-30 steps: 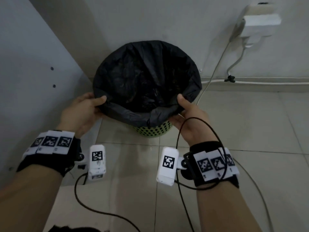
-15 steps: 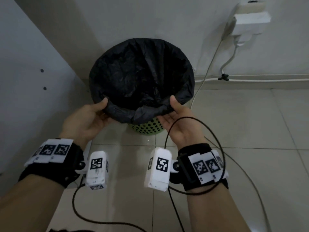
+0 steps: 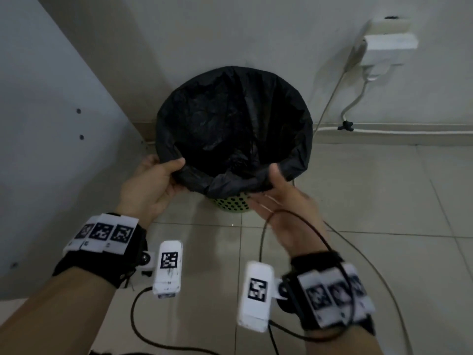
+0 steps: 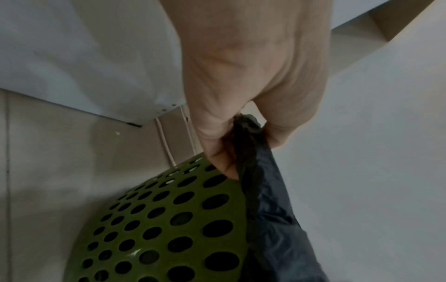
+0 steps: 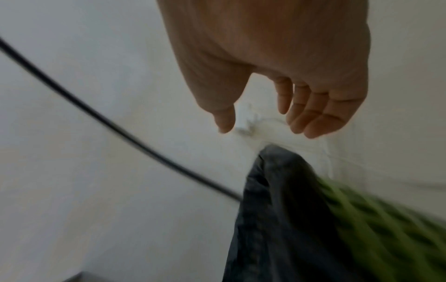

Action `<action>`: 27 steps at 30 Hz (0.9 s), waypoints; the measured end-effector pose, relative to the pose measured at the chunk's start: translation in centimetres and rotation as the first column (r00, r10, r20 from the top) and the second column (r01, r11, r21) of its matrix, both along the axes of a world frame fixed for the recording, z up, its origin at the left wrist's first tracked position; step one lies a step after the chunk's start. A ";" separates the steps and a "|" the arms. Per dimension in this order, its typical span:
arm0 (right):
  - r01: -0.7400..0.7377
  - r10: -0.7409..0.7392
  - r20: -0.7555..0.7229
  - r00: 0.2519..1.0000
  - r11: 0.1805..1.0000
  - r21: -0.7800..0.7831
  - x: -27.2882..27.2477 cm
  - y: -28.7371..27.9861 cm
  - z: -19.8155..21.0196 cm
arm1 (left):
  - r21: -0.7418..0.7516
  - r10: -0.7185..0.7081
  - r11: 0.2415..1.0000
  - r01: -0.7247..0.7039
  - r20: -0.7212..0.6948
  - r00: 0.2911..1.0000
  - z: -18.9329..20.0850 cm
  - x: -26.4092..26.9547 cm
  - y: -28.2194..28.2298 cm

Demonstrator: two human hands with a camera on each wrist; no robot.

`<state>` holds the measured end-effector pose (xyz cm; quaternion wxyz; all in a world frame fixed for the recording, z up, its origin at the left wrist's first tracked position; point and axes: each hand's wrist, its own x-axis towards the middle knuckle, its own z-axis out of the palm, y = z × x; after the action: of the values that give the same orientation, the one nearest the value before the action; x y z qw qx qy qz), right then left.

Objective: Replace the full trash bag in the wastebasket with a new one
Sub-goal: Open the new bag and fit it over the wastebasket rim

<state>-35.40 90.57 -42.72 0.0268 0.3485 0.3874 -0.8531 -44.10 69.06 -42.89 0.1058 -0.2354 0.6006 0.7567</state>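
The right hand [image 3: 284, 198] has just let go of the black trash bag [image 3: 230, 129]. Half a second ago its thumb pressed the folded hem at the near rim; now the palm faces up just beside that hem, and the right-wrist view shows its fingers [image 5: 311, 114] relaxed and apart, holding nothing. The left hand [image 3: 153, 185] has not released: its thumb lies over the hem, and the left-wrist view shows thumb and fingers [image 4: 217, 145] pinching a bunched strip of the plastic against the wall of the green perforated wastebasket [image 4: 169, 219].

The bag lines the basket between and just beyond the two hands, its hem draped over the rim all round. I judge this a regrip on the right side while the bag is being fitted or loosened; which of the two cannot be told.

The bag's inside is too dark to show any contents. Most of the basket is hidden under the hem, with only a green patch showing near the right hand. The right-wrist picture is smeared by motion. A black cable [image 3: 263, 226] loops across the right wrist.
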 end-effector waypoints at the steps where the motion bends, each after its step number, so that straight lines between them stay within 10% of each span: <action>1: 0.036 -0.043 0.036 0.998 0.983 0.183 0.7 1.6 0.7 | -0.023 0.003 1.000 -0.003 -0.025 1.000 0.0 0.1 -0.1; 5: 0.257 -0.212 -0.151 0.966 0.693 0.673 1.1 7.0 7.8 | -0.125 -0.071 0.991 0.053 -0.149 0.986 0.2 0.6 -0.3; 8: 0.195 0.067 -0.295 0.953 0.608 0.770 -1.3 6.3 13.7 | -0.275 -0.244 0.945 0.178 -0.228 0.942 0.5 1.2 0.1; 11: -0.128 0.486 -0.087 0.870 0.391 0.912 -4.5 2.5 13.7 | -0.388 -0.428 0.869 0.308 -0.274 0.861 1.2 1.7 0.3; 14: -0.595 0.757 0.535 0.376 -0.246 0.766 -5.8 -1.0 8.3 | -0.449 -0.524 0.815 0.366 -0.302 0.796 2.0 2.4 0.4; 17: -0.627 0.515 0.825 -0.233 -0.728 0.277 -5.9 -2.6 1.5 | -0.424 -0.567 0.801 0.423 -0.309 0.764 1.9 3.0 0.2; 19: -0.667 0.484 0.817 -0.314 -0.725 0.173 -5.9 -2.6 -2.0 | -0.425 -0.605 0.777 0.465 -0.299 0.738 1.8 3.5 -0.3; 27: -0.894 0.584 0.808 -0.082 -0.402 0.200 -5.4 -1.2 -10.4 | -0.457 -0.666 0.729 0.510 -0.299 0.684 1.5 5.1 -1.7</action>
<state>-40.82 89.36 -53.07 0.5389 0.0665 0.8177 -0.1911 -38.98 67.32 -41.36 0.1651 0.1379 0.7716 0.5986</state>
